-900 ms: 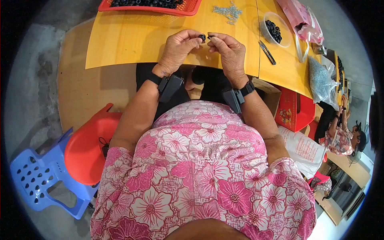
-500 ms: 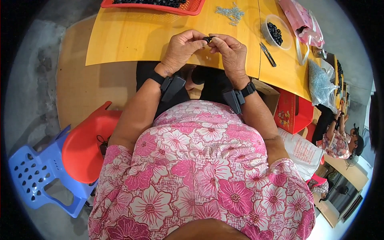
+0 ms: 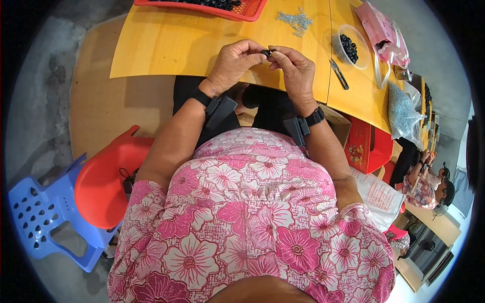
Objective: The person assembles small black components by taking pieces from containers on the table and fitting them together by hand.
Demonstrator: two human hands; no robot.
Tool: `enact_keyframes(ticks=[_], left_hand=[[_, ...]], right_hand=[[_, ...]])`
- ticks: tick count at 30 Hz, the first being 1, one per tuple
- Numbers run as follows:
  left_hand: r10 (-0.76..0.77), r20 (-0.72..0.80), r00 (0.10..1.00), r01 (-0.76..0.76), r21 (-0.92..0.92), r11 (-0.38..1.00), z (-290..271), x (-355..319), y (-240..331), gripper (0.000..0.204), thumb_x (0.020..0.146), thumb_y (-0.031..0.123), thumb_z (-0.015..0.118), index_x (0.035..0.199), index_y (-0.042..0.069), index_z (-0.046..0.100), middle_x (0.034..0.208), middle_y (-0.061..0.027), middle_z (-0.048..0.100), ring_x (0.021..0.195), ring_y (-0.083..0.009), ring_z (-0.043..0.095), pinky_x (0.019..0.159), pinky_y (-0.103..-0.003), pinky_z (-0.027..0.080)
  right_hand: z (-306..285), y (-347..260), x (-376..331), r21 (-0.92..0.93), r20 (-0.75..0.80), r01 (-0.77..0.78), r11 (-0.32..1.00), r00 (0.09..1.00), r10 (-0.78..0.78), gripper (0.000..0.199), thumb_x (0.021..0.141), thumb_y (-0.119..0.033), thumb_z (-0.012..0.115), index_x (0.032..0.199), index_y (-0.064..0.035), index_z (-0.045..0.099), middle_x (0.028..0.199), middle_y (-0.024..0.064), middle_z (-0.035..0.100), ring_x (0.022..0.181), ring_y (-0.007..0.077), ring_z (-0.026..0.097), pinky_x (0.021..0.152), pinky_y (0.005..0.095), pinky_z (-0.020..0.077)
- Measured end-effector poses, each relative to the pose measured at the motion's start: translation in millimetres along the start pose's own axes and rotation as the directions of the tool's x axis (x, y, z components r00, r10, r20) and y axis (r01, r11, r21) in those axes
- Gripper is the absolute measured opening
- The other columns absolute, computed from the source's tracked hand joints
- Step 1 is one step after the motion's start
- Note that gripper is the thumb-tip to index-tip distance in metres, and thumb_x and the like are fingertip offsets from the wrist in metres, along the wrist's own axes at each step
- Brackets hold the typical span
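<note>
Over the near edge of the yellow desk (image 3: 166,45), the person's two hands meet as they did a moment ago, though the whole picture has slid a little: the desk and hands now sit slightly lower and the red tray (image 3: 202,6) at the far edge shows less of itself, so the head has tipped rather than the work having moved. The left hand (image 3: 231,65) is curled narrow, thumb and forefinger pinching one side of a small black ring-shaped part (image 3: 266,52); the right hand (image 3: 295,68) is likewise closed to a pinch on its other side. Half a second back the fingertips stood a touch apart around the piece; now they press together on it, which I judge to mean the part is being pushed or twisted into place rather than picked up or set down. The part is held in the air just above the desk's near edge, between both hands. Towards the right edge a clear bowl of black parts (image 3: 350,45) sits near a dark slim tool (image 3: 339,74), and a small heap of silvery pieces (image 3: 298,20) lies by the far edge.
</note>
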State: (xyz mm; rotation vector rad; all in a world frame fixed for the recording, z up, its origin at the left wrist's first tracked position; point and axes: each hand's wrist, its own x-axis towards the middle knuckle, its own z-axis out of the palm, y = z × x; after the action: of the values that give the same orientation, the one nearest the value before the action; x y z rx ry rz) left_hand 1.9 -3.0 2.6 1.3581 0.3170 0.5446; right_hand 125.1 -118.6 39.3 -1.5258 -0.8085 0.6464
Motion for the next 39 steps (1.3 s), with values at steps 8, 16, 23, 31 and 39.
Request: enact_keyframes(ticks=[8,16,23,31,39], left_hand=[[0.006,0.003,1.000,-0.006,-0.007,1.000,0.0,0.9,-4.1,0.016,0.088,0.012,0.063,0.100,0.002,0.061,0.090,0.0009,0.061,0.082,-0.0054,0.056,0.074,-0.019,0.048],[-0.009,0.001,1.000,0.009,-0.031,0.999,0.8,0.2,-3.5,0.016,0.087,0.011,0.063,0.100,0.002,0.061,0.090,0.0006,0.062,0.082,-0.0058,0.058,0.073,-0.019,0.048],[-0.014,0.002,1.000,0.014,-0.024,1.000,-0.5,-0.6,-3.7,0.016,0.088,0.013,0.062,0.100,0.002,0.062,0.088,0.0001,0.063,0.081,-0.0068,0.059,0.072,-0.020,0.048],[-0.019,-0.001,1.000,0.019,-0.012,1.000,-1.0,-0.8,-1.1,0.017,0.089,0.014,0.061,0.101,0.002,0.063,0.087,0.0010,0.062,0.076,-0.0047,0.056,0.067,-0.018,0.046],[-0.042,-0.022,0.999,0.042,-0.011,0.999,-0.1,-2.0,1.8,0.017,0.089,0.013,0.061,0.102,0.002,0.062,0.087,0.0006,0.063,0.076,-0.0045,0.055,0.066,-0.017,0.045]], right_hand=[[-0.5,-2.1,-1.0,-0.114,-0.008,0.084,0.990,0.996,-0.086,0.013,0.083,-0.004,0.064,0.094,0.0022,0.068,0.078,0.0056,0.067,0.064,0.0087,0.060,0.059,0.0202,0.0482],[0.8,-3.9,-1.4,-0.316,0.002,0.178,0.932,0.982,-0.187,0.012,0.080,-0.003,0.067,0.092,-0.0011,0.068,0.076,0.0058,0.066,0.063,0.0089,0.060,0.057,0.0205,0.0478],[1.5,-0.4,-1.1,-0.303,-0.001,0.200,0.932,0.978,-0.210,0.014,0.079,-0.002,0.068,0.093,-0.0014,0.068,0.077,0.0056,0.065,0.064,0.0093,0.061,0.058,0.0204,0.0483],[5.0,7.1,-3.0,-0.211,-0.034,0.175,0.962,0.982,-0.186,0.013,0.080,-0.002,0.068,0.093,-0.0008,0.068,0.078,0.0046,0.065,0.067,0.0092,0.062,0.060,0.0204,0.0491],[10.4,12.9,-5.1,-0.322,-0.065,0.261,0.910,0.953,-0.296,0.015,0.081,-0.002,0.067,0.096,-0.0025,0.069,0.079,0.0050,0.066,0.069,0.0095,0.062,0.063,0.0203,0.0493]])
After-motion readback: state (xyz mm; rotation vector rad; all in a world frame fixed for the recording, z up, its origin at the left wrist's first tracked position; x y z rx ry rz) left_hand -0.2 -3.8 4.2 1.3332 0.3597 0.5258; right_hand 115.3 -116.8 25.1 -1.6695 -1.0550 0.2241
